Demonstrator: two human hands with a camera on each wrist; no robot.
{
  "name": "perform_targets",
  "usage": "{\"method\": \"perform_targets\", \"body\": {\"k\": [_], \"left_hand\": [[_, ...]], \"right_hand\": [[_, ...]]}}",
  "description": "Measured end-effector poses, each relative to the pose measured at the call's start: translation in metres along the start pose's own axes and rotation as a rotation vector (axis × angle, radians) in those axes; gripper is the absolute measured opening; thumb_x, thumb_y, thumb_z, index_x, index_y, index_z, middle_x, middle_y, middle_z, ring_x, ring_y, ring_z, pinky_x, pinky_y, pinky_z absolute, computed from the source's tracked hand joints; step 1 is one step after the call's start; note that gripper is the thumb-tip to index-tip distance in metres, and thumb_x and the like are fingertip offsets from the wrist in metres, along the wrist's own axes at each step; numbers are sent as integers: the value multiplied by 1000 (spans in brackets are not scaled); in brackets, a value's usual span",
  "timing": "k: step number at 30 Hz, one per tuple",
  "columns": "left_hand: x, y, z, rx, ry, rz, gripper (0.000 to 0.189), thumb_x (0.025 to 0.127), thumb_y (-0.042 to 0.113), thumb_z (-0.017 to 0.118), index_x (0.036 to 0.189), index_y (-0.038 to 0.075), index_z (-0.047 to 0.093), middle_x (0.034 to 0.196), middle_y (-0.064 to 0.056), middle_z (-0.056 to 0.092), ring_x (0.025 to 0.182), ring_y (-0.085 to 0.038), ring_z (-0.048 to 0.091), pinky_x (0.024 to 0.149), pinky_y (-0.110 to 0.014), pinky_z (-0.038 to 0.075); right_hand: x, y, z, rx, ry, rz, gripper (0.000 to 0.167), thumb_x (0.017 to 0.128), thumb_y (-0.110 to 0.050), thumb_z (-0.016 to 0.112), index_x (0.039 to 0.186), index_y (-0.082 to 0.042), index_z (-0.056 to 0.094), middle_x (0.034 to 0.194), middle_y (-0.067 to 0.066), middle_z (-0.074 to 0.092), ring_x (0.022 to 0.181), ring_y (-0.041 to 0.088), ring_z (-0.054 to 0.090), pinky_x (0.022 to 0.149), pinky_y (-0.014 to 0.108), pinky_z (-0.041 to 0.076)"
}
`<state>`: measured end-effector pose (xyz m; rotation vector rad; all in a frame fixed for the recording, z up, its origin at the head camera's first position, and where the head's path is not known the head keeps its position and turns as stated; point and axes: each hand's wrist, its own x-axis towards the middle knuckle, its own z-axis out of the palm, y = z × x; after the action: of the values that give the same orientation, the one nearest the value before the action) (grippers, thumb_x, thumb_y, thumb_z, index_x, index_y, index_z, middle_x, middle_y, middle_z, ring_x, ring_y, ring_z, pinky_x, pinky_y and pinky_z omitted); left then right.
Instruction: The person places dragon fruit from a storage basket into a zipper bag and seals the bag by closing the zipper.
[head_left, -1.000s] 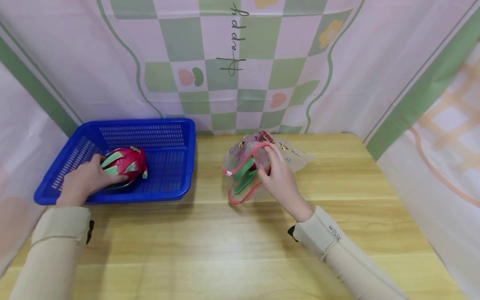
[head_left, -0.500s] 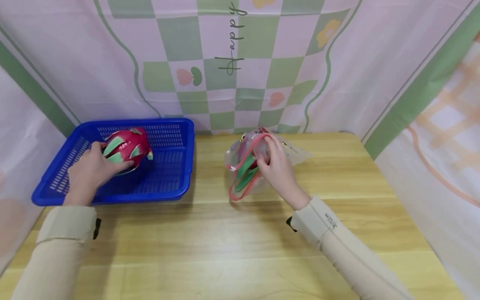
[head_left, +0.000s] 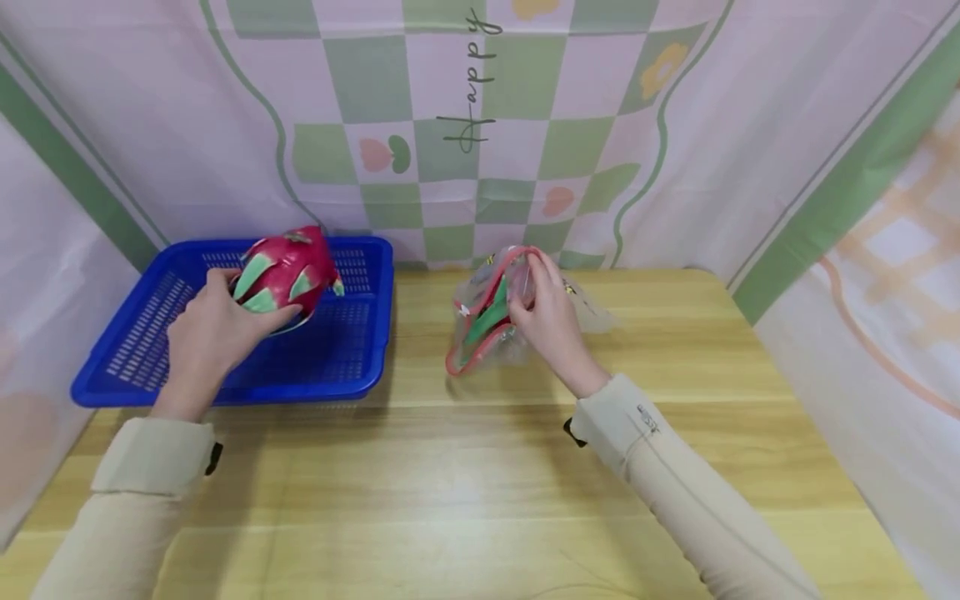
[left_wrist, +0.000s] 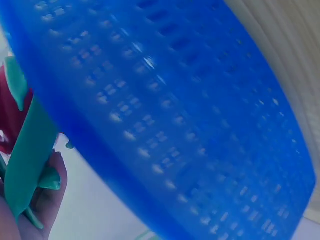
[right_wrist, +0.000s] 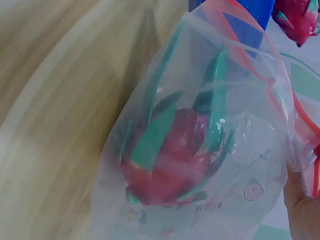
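My left hand [head_left: 213, 337] grips a red dragon fruit [head_left: 292, 271] with green scales, held up over the blue basket [head_left: 240, 396]. In the left wrist view, part of that fruit's green scales [left_wrist: 30, 160] and some fingers show past the basket wall. My right hand [head_left: 551, 321] pinches the red-edged mouth of a clear zip bag [head_left: 465, 342], which gapes toward the left. Inside the bag lies a second dragon fruit [right_wrist: 172, 155], its red skin and long green scales seen through the plastic in the right wrist view.
The basket with slotted walls stands at the left back of the wooden table [head_left: 420, 500]. A checked cloth [head_left: 517, 83] hangs right behind the table, and more cloth closes off both sides.
My left hand has lifted the dragon fruit off the basket's floor and carried it up and to the right. The bag's mouth has been raised and turned slightly by my right hand.
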<state>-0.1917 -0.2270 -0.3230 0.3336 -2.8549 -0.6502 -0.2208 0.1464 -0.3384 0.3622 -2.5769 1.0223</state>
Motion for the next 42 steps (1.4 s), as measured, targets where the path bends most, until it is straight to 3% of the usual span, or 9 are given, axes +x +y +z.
{"method": "perform_targets", "body": {"k": [3,9,12,14,19,21,27,33,42], "left_hand": [[-3,9,0,-26,-15,-4,106,69,78,59,138,1,36,117,-32,58,94,-45,59,65,-53,49],[-11,27,1,-121,-60,-25,104,72,76,59,142,4,30,124,-31,56,99,-45,58,71,-53,49],[-16,37,1,-186,-106,-58,107,71,77,58,145,7,24,126,-33,54,104,-46,56,76,-55,50],[-19,44,1,-216,-128,-70,108,71,78,59,145,9,23,127,-34,53,107,-47,56,79,-56,49],[-26,57,3,-242,-185,-37,104,72,76,60,144,10,25,127,-33,54,110,-46,56,80,-53,49],[-28,61,4,-245,-207,-22,103,72,75,61,143,11,26,126,-31,55,109,-44,57,78,-51,50],[-31,64,7,-286,-265,-17,100,72,73,63,141,11,27,130,-27,54,112,-41,56,82,-48,50],[-32,65,8,-319,-301,-23,103,70,74,64,143,12,25,134,-26,51,117,-40,54,88,-51,49],[-38,65,14,-334,-330,15,102,72,72,64,144,12,24,135,-25,51,117,-40,55,88,-51,51]], "right_hand": [[6,0,1,16,-17,32,65,84,-1,57,143,9,31,152,25,29,135,39,38,109,49,38],[13,-2,3,41,-38,73,72,83,0,58,146,10,24,156,24,20,140,39,30,110,47,38],[13,-4,2,28,-63,68,74,81,0,58,146,8,24,157,22,19,114,36,54,92,42,50],[12,-5,1,-8,-82,42,73,81,-1,59,146,9,25,156,22,21,99,33,58,82,40,52],[6,-6,-2,-62,-131,-25,69,82,-3,56,144,10,28,149,29,30,119,39,49,99,49,45],[4,-5,-2,-60,-148,-22,68,83,-3,54,145,9,28,142,30,36,117,40,50,98,49,45],[2,2,-6,-54,-192,43,72,84,-4,54,149,0,23,98,18,55,73,23,53,65,31,46],[2,5,-12,-97,-235,101,74,86,-12,52,152,-8,18,61,4,45,49,15,42,45,26,34],[0,6,-17,-65,-323,140,79,87,-17,48,154,-11,5,66,4,47,50,14,38,45,26,33]]}}
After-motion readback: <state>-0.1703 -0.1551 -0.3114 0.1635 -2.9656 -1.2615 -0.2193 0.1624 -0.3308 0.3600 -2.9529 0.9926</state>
